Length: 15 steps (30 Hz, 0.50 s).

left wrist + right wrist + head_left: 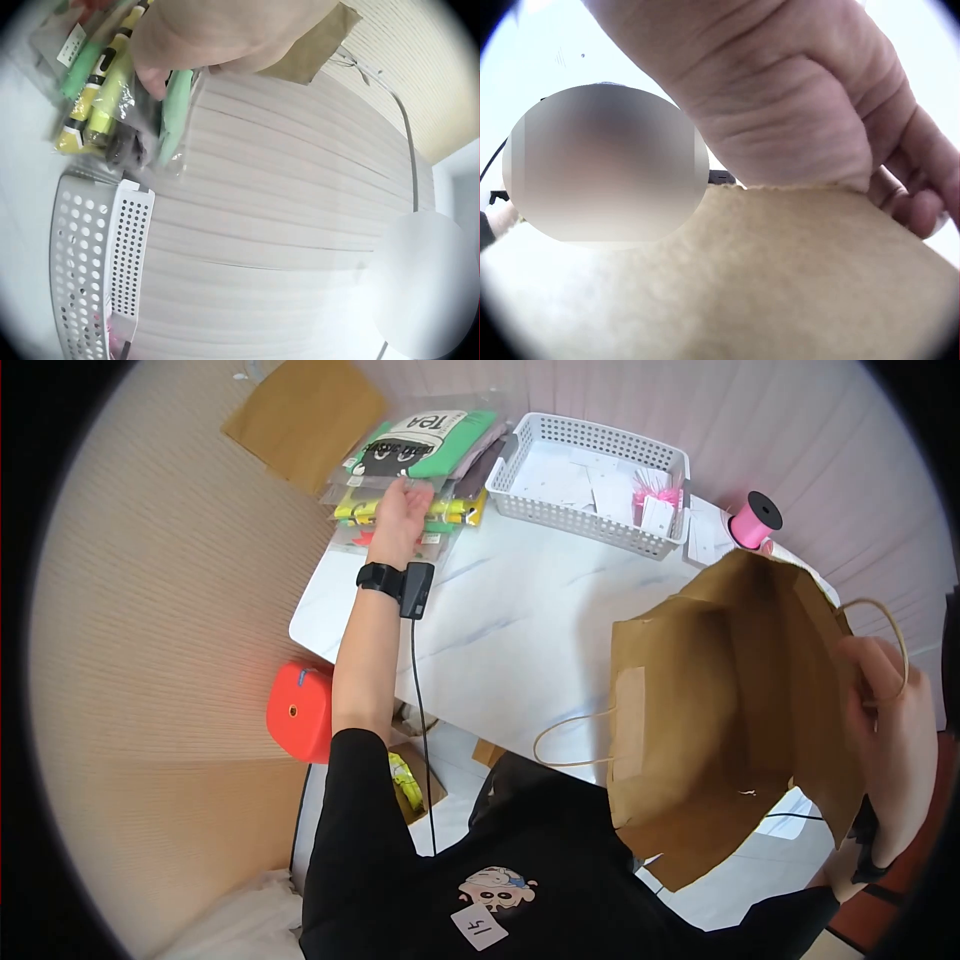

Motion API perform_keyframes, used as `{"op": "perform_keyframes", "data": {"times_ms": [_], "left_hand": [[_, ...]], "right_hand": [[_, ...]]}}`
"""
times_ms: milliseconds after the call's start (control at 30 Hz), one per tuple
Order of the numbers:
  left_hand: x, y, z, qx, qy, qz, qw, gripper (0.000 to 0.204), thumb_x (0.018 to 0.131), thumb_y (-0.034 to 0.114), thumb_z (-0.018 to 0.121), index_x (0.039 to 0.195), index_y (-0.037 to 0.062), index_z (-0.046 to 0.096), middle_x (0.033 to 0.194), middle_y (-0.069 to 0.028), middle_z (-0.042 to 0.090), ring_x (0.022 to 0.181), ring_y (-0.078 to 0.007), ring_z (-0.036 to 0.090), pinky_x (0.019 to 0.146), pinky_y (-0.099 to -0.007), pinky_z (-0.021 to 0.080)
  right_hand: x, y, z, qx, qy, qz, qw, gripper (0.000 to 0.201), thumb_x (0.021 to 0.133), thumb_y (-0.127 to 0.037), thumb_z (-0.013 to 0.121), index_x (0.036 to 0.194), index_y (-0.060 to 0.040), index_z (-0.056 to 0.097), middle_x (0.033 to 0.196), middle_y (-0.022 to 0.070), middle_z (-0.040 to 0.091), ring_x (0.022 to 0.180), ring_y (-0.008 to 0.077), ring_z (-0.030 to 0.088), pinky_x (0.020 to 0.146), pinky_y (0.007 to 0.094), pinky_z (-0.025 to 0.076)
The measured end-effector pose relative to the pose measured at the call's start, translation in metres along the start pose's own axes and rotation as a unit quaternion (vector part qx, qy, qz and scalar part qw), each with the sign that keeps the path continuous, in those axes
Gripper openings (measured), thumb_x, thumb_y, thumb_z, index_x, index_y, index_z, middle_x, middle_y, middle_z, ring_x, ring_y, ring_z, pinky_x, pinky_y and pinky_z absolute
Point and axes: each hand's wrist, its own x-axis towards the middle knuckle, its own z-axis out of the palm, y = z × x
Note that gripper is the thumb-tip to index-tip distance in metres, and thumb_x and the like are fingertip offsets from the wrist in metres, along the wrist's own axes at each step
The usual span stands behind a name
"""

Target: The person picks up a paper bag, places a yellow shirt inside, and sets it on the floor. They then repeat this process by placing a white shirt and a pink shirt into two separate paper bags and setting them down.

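A brown paper bag (pixel 730 710) is held up at 4 o'clock of the head view, off the table edge and tilted, its mouth turned towards the person. It is gripped at its rim by the right hand (pixel 890 730), whose fingers (pixel 919 202) are curled over the paper edge in the right wrist view; one twine handle (pixel 885 630) loops past that hand, the other (pixel 570 745) hangs at the bag's 9 o'clock.

At 11 o'clock, the left hand (pixel 398 520) is laid on a stack of clear-wrapped packets (pixel 420 470). Whether a packet is pinched or only touched cannot be told; a fingertip (pixel 154 79) is seen against the yellow and green packets (pixel 105 82) in the left wrist view.

Just beside the stack, at its 3 o'clock, a white perforated basket (pixel 600 510) is stood, with white cards and pink bits in it. A pink ribbon spool (pixel 755 520) is set at the basket's 3 o'clock. All of this is borne by a white marbled table (pixel 500 630). A flat brown bag (pixel 300 420) is lying at 11 o'clock of the stack, and an orange case (pixel 300 710) is seen below the table at 8 o'clock.
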Motion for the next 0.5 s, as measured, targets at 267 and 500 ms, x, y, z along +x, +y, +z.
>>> {"op": "perform_keyframes", "data": {"times_ms": [267,500], "left_hand": [[0.063,-0.005,0.029,-0.076,-0.093,-0.055,0.991,0.03,0.101,0.006,0.057,0.124,-0.0123,0.05,0.127,-0.0257,0.059,0.112,-0.0404,0.064,0.095,-0.0498,0.059],[-0.101,-0.005,-0.057,0.027,-0.121,-0.029,0.992,0.022,0.106,0.019,0.055,0.105,-0.0023,0.064,0.097,-0.0087,0.066,0.074,-0.0169,0.059,0.061,-0.0321,0.047]], "right_hand": [[0.002,0.004,-0.006,-0.036,0.036,-0.07,0.996,0.038,0.077,0.016,0.061,0.109,-0.003,0.057,0.084,0.0176,0.062,0.065,0.0373,0.058,0.057,0.0394,0.045],[-0.004,0.012,-0.004,0.001,0.023,-0.079,0.997,0.038,0.076,0.018,0.059,0.108,-0.002,0.058,0.087,0.0166,0.063,0.064,0.034,0.059,0.056,0.037,0.044]]}}
